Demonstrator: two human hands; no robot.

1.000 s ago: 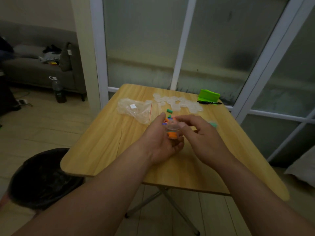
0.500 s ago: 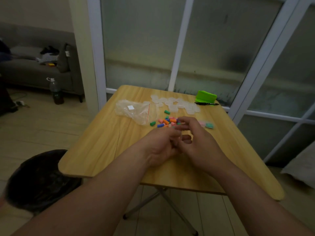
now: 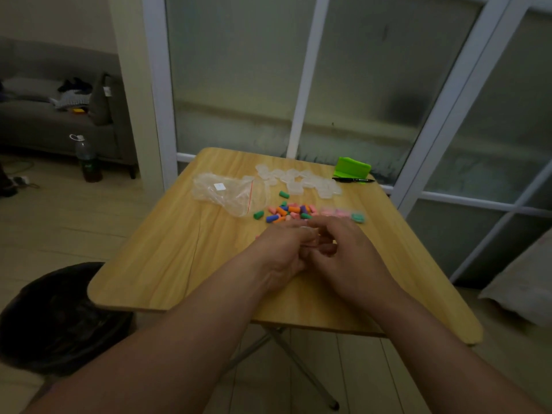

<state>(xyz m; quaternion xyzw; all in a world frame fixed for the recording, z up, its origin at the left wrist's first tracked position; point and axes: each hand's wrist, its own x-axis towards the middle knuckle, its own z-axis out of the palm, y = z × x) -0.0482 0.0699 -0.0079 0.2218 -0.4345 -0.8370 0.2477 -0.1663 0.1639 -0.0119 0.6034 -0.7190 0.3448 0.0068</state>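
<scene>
My left hand (image 3: pixel 279 249) and my right hand (image 3: pixel 351 252) meet over the middle of the wooden table (image 3: pixel 179 264). Between their curled fingers sits a small clear plastic case (image 3: pixel 310 236), mostly hidden; both hands grip it. Just beyond my fingers lies a loose pile of coloured foam earplugs (image 3: pixel 291 212), with a stray green earplug (image 3: pixel 258 215) to its left. To the right of the pile lie filled cases (image 3: pixel 343 213), pink ones and a teal one. Several empty clear cases (image 3: pixel 301 182) are heaped farther back.
A crumpled clear zip bag (image 3: pixel 227 192) lies left of the pile. A green holder (image 3: pixel 352 168) and a black pen (image 3: pixel 354 180) sit at the far right corner. A black bin (image 3: pixel 56 315) stands on the floor at left, a bottle (image 3: pixel 88 158) by the sofa.
The hands have drawn closer together and nearer to me, closing over the case. The orange earplug seen inside it a second ago is now hidden by my fingers.
</scene>
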